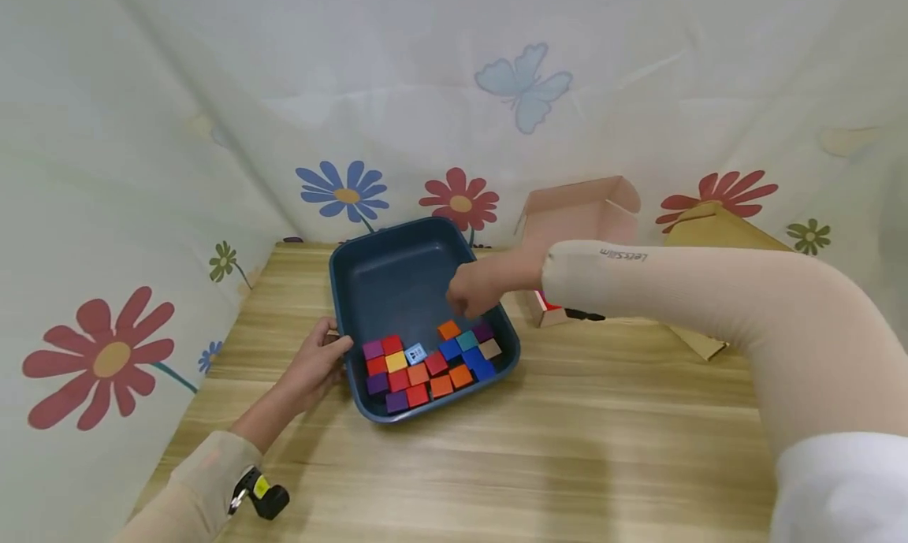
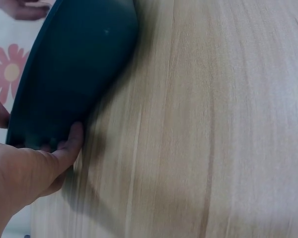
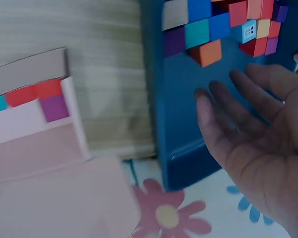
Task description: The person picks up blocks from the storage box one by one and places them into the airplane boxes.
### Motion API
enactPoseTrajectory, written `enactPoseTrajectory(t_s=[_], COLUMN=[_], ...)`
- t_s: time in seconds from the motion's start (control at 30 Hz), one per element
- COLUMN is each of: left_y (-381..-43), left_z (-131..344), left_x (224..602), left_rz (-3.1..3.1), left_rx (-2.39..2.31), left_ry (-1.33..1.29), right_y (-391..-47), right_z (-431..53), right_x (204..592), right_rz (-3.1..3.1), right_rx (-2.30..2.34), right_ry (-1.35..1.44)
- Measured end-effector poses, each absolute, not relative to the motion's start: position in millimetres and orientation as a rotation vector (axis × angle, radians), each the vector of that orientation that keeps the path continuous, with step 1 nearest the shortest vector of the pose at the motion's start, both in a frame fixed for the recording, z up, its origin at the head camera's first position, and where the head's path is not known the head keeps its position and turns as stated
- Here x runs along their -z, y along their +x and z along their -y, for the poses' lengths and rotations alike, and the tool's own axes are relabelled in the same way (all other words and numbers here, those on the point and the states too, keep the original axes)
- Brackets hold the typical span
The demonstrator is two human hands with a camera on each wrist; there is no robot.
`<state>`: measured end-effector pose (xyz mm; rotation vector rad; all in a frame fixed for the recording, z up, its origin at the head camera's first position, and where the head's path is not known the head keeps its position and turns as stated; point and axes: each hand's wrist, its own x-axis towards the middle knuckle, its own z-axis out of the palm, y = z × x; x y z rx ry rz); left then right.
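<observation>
A dark blue rectangular tray [image 1: 397, 291] is on the wooden table, its near end filled with several coloured wooden cubes. My left hand [image 1: 310, 367] grips the tray's left side, thumb over the rim and fingers against the outer wall; the left wrist view shows this wall [image 2: 84, 59] close up. Over the bare part of the tray is my right hand [image 3: 260, 114], fingers loosely bent and nothing in them. An orange cube [image 3: 206, 53] sits nearest its fingertips, at the edge of the group. Among the cubes, a light blue one [image 1: 415, 355] bears a printed mark.
Right of the tray stands an open cardboard box [image 1: 578, 204], partly behind my right forearm. Red, purple and teal cubes [image 3: 54, 108] show inside it. A yellowish cardboard piece [image 1: 716, 229] is farther right. A flower-printed curtain [image 1: 397, 94] hangs behind the table.
</observation>
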<state>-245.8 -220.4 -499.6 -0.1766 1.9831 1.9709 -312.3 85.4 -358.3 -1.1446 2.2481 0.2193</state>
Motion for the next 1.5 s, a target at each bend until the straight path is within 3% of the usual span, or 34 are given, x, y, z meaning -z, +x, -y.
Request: enactPoseTrajectory(t_s=[0.4,0.63,1.07,1.5], left_y=[-249.9,-246.5,-242.7,-243.9], left_z=[206.2,211.1,216.7,221.1], left_x=[507.6,506.8,505.0,502.3], left_rz=[-1.954,-1.972,-1.987,-1.973], left_rx=[-1.996,-1.993,-1.973,-1.973], left_ry=[-0.153,-0.173,-0.182,-0.163], right_y=[-313.6,-308.1,-310.3,-319.9], right_z=[-64.5,-49.1,-41.8,-50.1], right_x=[418.6,433.4,437.4,400.4], right_rz=[-2.362,-2.463,-2.461,-2.493], right_rx=[-0.020,0.048,0.066,0.113], right_ry=[-0.892,-0.794,-0.846,-1.021])
